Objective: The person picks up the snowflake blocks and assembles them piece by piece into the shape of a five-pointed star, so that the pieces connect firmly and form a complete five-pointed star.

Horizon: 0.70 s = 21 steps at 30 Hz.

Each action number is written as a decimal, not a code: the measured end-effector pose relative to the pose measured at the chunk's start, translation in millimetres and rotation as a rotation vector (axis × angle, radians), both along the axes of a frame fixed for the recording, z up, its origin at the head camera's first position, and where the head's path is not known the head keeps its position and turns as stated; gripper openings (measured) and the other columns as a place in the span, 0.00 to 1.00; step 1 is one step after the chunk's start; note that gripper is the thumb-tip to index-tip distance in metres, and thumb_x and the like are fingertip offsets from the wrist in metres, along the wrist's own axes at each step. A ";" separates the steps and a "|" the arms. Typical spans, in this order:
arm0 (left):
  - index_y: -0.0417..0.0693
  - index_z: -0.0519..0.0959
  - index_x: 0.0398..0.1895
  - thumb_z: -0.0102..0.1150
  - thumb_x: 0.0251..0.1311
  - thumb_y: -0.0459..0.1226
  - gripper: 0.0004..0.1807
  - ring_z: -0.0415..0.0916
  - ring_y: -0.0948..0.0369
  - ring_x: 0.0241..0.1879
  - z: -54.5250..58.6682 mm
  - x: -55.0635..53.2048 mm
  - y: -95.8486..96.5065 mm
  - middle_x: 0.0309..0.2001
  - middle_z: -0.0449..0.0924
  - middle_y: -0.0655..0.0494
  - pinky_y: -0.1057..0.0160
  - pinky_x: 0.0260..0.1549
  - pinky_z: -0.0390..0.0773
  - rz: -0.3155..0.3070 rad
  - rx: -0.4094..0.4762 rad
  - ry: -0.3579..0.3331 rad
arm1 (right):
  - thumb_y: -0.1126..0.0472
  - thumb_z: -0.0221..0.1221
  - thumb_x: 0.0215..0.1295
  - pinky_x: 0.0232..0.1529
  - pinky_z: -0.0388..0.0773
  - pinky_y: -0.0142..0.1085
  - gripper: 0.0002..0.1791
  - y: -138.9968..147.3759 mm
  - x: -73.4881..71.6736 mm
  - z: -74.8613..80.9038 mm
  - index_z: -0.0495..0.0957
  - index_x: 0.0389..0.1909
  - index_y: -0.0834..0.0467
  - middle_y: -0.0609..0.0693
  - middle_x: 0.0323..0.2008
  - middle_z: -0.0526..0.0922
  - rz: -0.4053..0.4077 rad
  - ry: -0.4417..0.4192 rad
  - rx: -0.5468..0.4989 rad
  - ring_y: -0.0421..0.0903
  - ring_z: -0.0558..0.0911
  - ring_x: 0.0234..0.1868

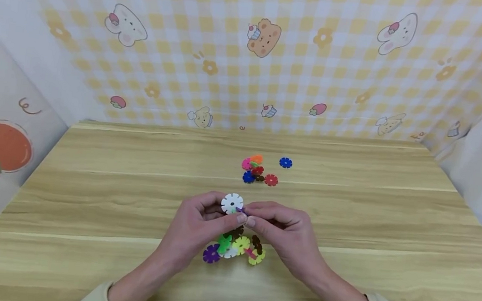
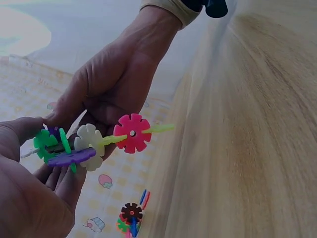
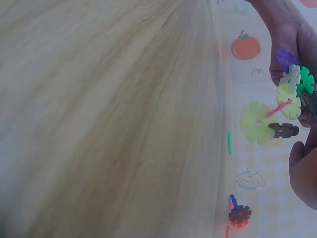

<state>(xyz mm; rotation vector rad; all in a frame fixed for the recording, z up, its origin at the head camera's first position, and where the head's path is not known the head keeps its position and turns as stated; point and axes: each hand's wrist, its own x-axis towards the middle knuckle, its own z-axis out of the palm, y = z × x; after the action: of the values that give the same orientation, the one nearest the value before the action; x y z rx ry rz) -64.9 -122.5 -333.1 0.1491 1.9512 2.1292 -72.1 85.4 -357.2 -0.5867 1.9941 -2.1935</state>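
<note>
Both hands hold one joined cluster of notched plastic discs, green, purple, white, yellow, pink and brown. My left hand [image 1: 201,217] grips its upper part, with the thumb near a white disc [image 1: 231,202]. My right hand [image 1: 288,225] pinches at the same spot, thumb tip close against the left thumb. Below the thumbs the cluster shows a purple disc [image 1: 211,254], a green disc [image 1: 224,243] and a yellow disc [image 1: 241,245]. In the left wrist view a pink disc [image 2: 132,134] stands at one end. The fingertips hide the pinched joint.
Farther back on the wooden table [image 1: 134,174] lies a loose group of discs, among them an orange disc [image 1: 256,158] and a red disc [image 1: 271,180]. A blue disc [image 1: 285,162] lies apart to their right. A checked, patterned cloth [image 1: 182,33] stands behind the table.
</note>
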 end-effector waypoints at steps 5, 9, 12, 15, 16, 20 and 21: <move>0.32 0.81 0.52 0.69 0.61 0.32 0.18 0.88 0.52 0.45 1.6 0.3 -1.1 0.45 0.88 0.40 0.57 0.45 0.87 0.012 -0.015 -0.005 | 0.68 0.65 0.68 0.48 0.86 0.36 0.10 -2.5 0.6 0.5 0.86 0.48 0.66 0.56 0.51 0.87 0.011 0.021 0.001 0.48 0.87 0.50; 0.32 0.81 0.53 0.69 0.61 0.32 0.18 0.88 0.52 0.45 1.5 0.4 -1.4 0.45 0.88 0.40 0.57 0.45 0.87 0.021 -0.021 -0.010 | 0.68 0.64 0.68 0.48 0.86 0.37 0.11 -3.6 0.8 0.9 0.85 0.48 0.68 0.56 0.51 0.88 0.025 0.020 -0.003 0.47 0.87 0.50; 0.31 0.80 0.53 0.68 0.61 0.32 0.19 0.88 0.51 0.45 1.0 0.2 -1.4 0.46 0.88 0.40 0.57 0.45 0.87 0.021 -0.021 -0.013 | 0.68 0.64 0.69 0.48 0.86 0.36 0.11 -2.9 0.1 1.7 0.85 0.48 0.69 0.55 0.51 0.88 0.033 0.022 0.022 0.48 0.87 0.49; 0.31 0.80 0.54 0.68 0.62 0.33 0.19 0.88 0.50 0.45 0.9 -0.5 -1.6 0.45 0.88 0.41 0.57 0.45 0.87 0.022 -0.027 -0.018 | 0.66 0.63 0.70 0.49 0.85 0.38 0.11 0.1 -3.9 4.6 0.84 0.49 0.68 0.56 0.50 0.88 0.022 -0.040 0.069 0.49 0.87 0.49; 0.32 0.80 0.53 0.69 0.62 0.33 0.19 0.88 0.49 0.45 1.2 -0.9 -2.0 0.45 0.88 0.41 0.57 0.45 0.87 0.028 -0.027 -0.019 | 0.65 0.64 0.70 0.50 0.85 0.38 0.11 1.5 -6.9 5.7 0.84 0.48 0.67 0.56 0.49 0.88 -0.003 -0.092 0.086 0.49 0.87 0.48; 0.33 0.81 0.52 0.70 0.61 0.34 0.18 0.88 0.51 0.42 3.8 -2.9 -5.3 0.43 0.89 0.43 0.58 0.43 0.87 0.068 -0.033 -0.016 | 0.62 0.64 0.69 0.48 0.85 0.38 0.12 11.5 -29.6 7.6 0.80 0.45 0.66 0.55 0.42 0.86 -0.169 -0.343 0.195 0.48 0.85 0.42; 0.34 0.81 0.52 0.70 0.61 0.34 0.18 0.88 0.52 0.41 4.8 -3.4 -6.5 0.42 0.89 0.44 0.59 0.42 0.87 0.077 -0.041 -0.009 | 0.61 0.65 0.68 0.45 0.84 0.37 0.13 14.9 -37.1 6.7 0.77 0.46 0.66 0.55 0.41 0.85 -0.212 -0.397 0.238 0.47 0.84 0.40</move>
<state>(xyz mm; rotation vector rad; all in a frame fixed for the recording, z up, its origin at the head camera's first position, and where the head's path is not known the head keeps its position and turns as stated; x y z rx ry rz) -68.2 -129.1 -328.3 0.0579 2.0252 2.1318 -109.2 100.3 -350.5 0.0888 2.1195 -1.9368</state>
